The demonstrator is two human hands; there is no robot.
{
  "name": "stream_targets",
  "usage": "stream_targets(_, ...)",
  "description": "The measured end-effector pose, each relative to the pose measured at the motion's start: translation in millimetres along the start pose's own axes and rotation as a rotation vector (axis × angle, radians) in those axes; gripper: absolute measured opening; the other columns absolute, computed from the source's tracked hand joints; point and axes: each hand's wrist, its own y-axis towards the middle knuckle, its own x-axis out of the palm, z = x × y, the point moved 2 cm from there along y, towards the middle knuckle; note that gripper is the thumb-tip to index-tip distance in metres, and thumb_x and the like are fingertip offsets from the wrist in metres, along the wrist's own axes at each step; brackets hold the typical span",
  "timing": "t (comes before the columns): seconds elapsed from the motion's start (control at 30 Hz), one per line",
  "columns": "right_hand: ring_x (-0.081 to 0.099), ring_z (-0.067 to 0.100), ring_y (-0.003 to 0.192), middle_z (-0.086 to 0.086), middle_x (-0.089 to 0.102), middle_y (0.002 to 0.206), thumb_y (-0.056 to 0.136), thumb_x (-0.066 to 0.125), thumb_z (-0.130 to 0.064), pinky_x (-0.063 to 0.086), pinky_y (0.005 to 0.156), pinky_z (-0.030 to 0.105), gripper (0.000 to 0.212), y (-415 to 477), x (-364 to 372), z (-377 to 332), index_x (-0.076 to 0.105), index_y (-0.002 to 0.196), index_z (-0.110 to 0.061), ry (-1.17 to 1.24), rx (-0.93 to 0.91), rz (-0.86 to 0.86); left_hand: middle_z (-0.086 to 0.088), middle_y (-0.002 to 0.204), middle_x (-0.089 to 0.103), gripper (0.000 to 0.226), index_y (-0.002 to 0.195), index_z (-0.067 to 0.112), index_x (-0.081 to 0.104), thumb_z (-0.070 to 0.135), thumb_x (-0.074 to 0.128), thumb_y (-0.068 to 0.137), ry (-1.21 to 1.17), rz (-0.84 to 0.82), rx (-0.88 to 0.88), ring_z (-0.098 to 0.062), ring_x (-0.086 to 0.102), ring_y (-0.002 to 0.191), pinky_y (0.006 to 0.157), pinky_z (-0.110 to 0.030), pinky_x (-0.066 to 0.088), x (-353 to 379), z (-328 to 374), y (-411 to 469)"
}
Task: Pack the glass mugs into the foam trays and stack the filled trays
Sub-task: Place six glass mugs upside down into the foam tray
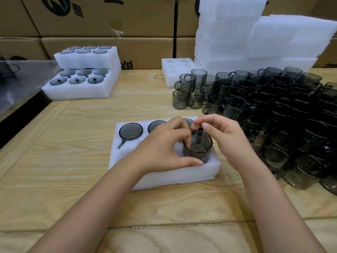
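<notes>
Two bare forearms reach up from the bottom of the frame over a pale wooden table (63,161). At centre lies a white foam tray (164,174), and a smoke-grey glass mug (197,147) stands upright in its near-right pocket, only partly sunk in.

The left hand (164,145) curls round the mug, thumb against its near wall and fingertips hooked over the rim. The right hand (224,137) pinches the far rim by the handle with bent fingers.

Both hands cover the tray's middle. Whether the near-middle pocket is filled cannot be told.

In the tray's far row sit seated mugs (131,131), two plainly seen, a third half hidden behind the knuckles.

Just right of the tray, crowding the right side of the frame, is a dense mass of loose mugs (273,115), stacked in layers.

At upper left stand filled trays (82,88), one stacked behind and above another, beside a grey metal surface (23,83).

Farther back, at upper centre, sits an empty tray (175,68). Tall foam sheets (255,37) rise at upper right, and cardboard boxes (109,21) wall the background.
</notes>
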Motion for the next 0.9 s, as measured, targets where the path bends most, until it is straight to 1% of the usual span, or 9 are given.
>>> stream_targets(0.17,0.065,0.005,0.093,-0.004,0.073,0.090,0.097,0.048,-0.011,0.046,0.085,0.015,0.024,-1.3,1.2,-1.0,0.069,0.092,-0.021,-0.116,-0.012,-0.038,0.011,0.083,0.048,0.040,0.073,0.017,0.059,0.053,0.073,0.065,0.232,0.039,0.043,-0.010,0.045,0.075,0.080,-0.030,0.035,1.9,1.5,-0.8)
stream_targets(0.33,0.060,-0.002,0.096,-0.013,0.071,0.093,0.096,0.049,-0.017,0.040,0.095,0.019,0.025,-4.0,2.8,-3.1,0.070,0.095,-0.029,-0.362,-0.016,-0.048,0.009,0.088,0.053,0.041,0.078,0.018,0.061,0.055,0.073,0.067,0.262,0.034,0.029,-0.014,0.053,0.088,0.089,-0.034,0.035,3.2,0.7,-0.4)
stream_targets(0.4,0.059,0.004,0.097,-0.005,0.072,0.091,0.096,0.047,-0.017,0.019,0.113,0.020,0.026,-4.3,4.0,-5.9,0.071,0.098,-0.027,-0.481,-0.030,-0.051,0.009,0.099,0.056,0.038,0.083,0.019,0.063,0.052,0.078,0.069,0.240,0.016,0.027,-0.011,0.051,0.098,0.093,-0.031,0.031,4.0,-1.5,-0.8)
stream_targets(0.5,0.056,0.004,0.101,-0.008,0.071,0.091,0.098,0.043,-0.016,0.000,0.117,0.022,0.028,-3.3,4.9,-9.6,0.069,0.104,-0.026,-0.578,-0.036,-0.073,0.010,0.106,0.059,0.043,0.089,0.019,0.063,0.057,0.072,0.071,0.254,-0.025,0.051,-0.009,0.052,0.102,0.095,-0.030,0.030,4.4,-0.8,0.3)
stream_targets(0.6,0.058,0.005,0.107,-0.016,0.069,0.102,0.099,0.043,-0.021,0.018,0.117,0.033,0.029,-6.9,3.4,-9.8,0.066,0.117,-0.024,-0.520,-0.017,-0.054,0.012,0.105,0.059,0.059,0.103,0.018,0.056,0.069,0.048,0.073,0.189,-0.026,0.012,-0.007,0.050,0.098,0.096,-0.033,0.031,1.2,4.2,0.6)
stream_targets(0.7,0.050,0.006,0.122,-0.018,0.061,0.116,0.099,0.040,-0.029,0.029,0.112,0.030,0.032,-6.5,6.0,-13.9,0.061,0.123,-0.024,-0.406,-0.001,0.062,0.009,0.128,0.049,0.066,0.128,0.019,0.046,0.064,0.031,0.081,0.013,0.139,-0.094,-0.006,0.044,0.117,0.102,-0.035,0.033,-5.8,9.8,4.8)
stream_targets(0.77,0.033,0.012,0.137,-0.007,0.049,0.137,0.099,0.040,-0.025,0.014,0.117,0.038,0.038,-1.4,15.8,-18.3,0.047,0.136,-0.024,-0.619,-0.060,-0.067,0.006,0.146,0.038,0.074,0.141,0.021,0.037,0.064,0.020,0.083,0.053,0.136,-0.092,-0.008,0.033,0.133,0.109,-0.035,0.026,-3.4,20.7,14.2)
stream_targets(0.83,0.012,0.020,0.144,0.005,0.020,0.155,0.095,0.043,-0.027,0.004,0.118,0.046,0.060,4.5,27.8,-15.1,0.019,0.150,-0.022,-1.037,-0.129,-0.338,0.006,0.154,0.029,0.081,0.145,0.027,0.033,0.069,0.010,0.080,0.180,-0.022,-0.068,-0.009,0.021,0.142,0.113,-0.034,0.014,7.8,31.4,25.3)
stream_targets(0.9,-0.008,0.019,0.144,0.006,-0.010,0.158,0.095,0.038,-0.041,-0.012,0.114,0.035,0.081,7.5,28.8,-5.6,-0.021,0.145,-0.019,-1.328,-0.027,-0.473,0.011,0.151,0.034,0.080,0.142,0.031,0.037,0.070,0.006,0.080,0.241,-0.171,-0.087,-0.009,0.019,0.143,0.114,-0.036,0.009,20.6,31.6,31.0)
